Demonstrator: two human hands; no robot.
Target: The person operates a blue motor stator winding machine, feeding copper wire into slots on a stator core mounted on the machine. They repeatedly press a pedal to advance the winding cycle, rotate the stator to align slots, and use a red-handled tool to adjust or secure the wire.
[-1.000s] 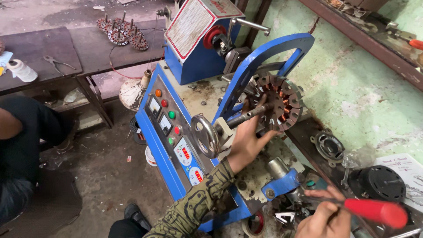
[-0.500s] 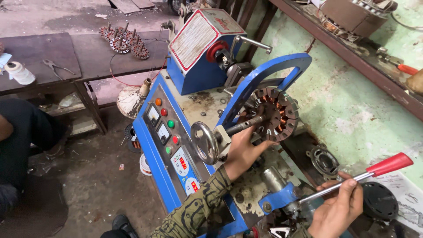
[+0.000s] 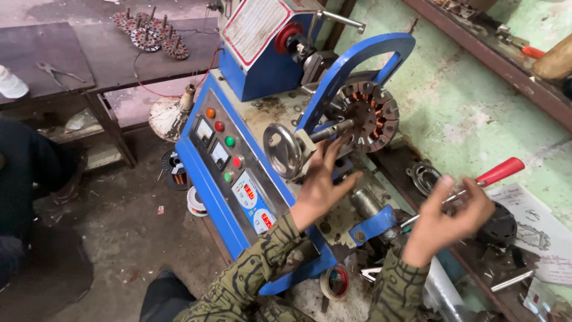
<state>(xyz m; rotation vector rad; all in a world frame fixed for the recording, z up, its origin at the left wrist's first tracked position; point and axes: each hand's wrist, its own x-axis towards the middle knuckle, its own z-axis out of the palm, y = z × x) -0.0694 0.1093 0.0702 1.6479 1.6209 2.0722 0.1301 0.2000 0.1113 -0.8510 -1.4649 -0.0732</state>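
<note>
We hold the left hand [image 3: 322, 185] open, fingers [image 3: 325, 152] spread and gripping nothing, just below the steel shaft [image 3: 333, 130] that carries the wound stator [image 3: 364, 116] on the blue winding machine [image 3: 262, 149]; whether the fingertips touch the shaft we cannot tell. The stator sits upright inside the blue arched guard [image 3: 357, 59], copper coils visible in its slots, with the handwheel [image 3: 281, 151] just beside the left wrist side of the palm. The right hand [image 3: 444, 220] is loosely curled around the metal shank of a red-handled screwdriver [image 3: 476, 182], the grip light, with the handle pointing up and away toward the green wall [image 3: 471, 107]. Risks, in our judgement: the loose hold could let the screwdriver slip and fall among the parts on the cluttered worktop [image 3: 512, 262], where a black motor housing [image 3: 497, 226] lies close under it; the screwdriver tip, if swung toward the stator, could nick the coil enamel; and an open palm near the shaft is exposed if the spindle turns, since the control panel [image 3: 229, 158] with its lit readouts suggests the machine is powered. Loose sleeve cloth [image 3: 256, 271] near the handwheel adds a snag hazard.
</note>
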